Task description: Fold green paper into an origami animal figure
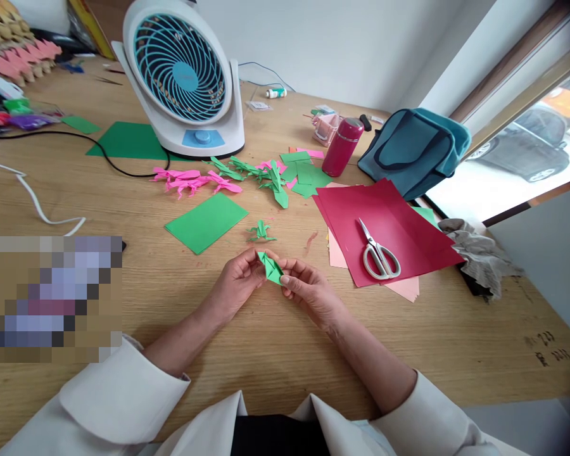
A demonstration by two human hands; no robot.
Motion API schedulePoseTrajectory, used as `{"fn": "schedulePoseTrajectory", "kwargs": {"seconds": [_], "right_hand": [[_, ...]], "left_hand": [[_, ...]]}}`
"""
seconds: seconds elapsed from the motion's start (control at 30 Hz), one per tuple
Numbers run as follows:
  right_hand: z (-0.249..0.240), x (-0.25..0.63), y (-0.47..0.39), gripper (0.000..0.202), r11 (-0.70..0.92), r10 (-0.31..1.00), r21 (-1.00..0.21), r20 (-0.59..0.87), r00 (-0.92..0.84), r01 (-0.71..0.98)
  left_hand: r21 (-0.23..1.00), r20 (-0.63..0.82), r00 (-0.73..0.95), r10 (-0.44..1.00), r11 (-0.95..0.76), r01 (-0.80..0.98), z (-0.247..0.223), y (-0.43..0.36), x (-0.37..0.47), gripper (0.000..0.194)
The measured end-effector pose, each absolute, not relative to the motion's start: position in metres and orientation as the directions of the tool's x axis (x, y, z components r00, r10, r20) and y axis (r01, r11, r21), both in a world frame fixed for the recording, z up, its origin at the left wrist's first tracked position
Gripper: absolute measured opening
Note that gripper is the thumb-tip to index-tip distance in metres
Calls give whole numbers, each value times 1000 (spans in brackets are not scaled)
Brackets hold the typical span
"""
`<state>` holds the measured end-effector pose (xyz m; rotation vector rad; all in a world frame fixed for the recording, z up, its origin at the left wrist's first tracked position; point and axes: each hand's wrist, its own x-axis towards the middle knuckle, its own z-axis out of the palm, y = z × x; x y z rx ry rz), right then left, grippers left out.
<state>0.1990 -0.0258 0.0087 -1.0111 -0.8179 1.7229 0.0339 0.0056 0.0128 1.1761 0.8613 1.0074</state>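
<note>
Between both hands is a small piece of folded green paper (272,268), creased into a pointed diamond-like shape. My left hand (241,276) pinches its left end between thumb and fingers. At its lower right edge my right hand (308,290) grips it, thumb on top and fingers curled beneath. Just beyond the hands stands a small green origami figure (261,231) with thin legs. A green paper sheet (206,221) lies flat to the left of that figure. Farther back are several pink origami figures (190,180) and green origami figures (276,185).
A white fan (185,76) stands at the back left, its black cable on the table. On the right, scissors (379,253) rest on red paper sheets (408,234). Behind them are a pink-red flask (342,147) and a teal bag (413,149). A blurred-out patch covers the left side.
</note>
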Motion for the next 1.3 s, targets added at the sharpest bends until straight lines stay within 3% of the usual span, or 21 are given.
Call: {"fn": "schedulePoseTrajectory", "kwargs": {"seconds": [0.33, 0.63, 0.8, 0.9, 1.07, 1.3], "right_hand": [[5, 198, -24, 29, -136, 988, -914, -154, 19, -381], [-3, 192, -29, 37, 28, 998, -971, 39, -42, -238], [0, 193, -32, 35, 77, 997, -993, 78, -7, -95], [0, 192, -32, 26, 95, 995, -993, 94, 17, -73], [0, 194, -30, 17, 108, 994, -989, 107, 13, -104], [-3, 197, -25, 14, 42, 999, -990, 38, 32, -137]], "left_hand": [[950, -92, 409, 908, 203, -237, 15, 2, 32, 25], [997, 36, 283, 958, -53, 52, 11, 2, 34, 14], [919, 191, 280, 941, -271, 286, 7, -3, 34, 7], [881, 242, 294, 925, -336, 332, 7, -6, 34, 11], [933, 163, 249, 955, -231, 276, 6, -3, 34, 16], [998, 2, 256, 967, -18, 62, 6, 5, 32, 19]]}}
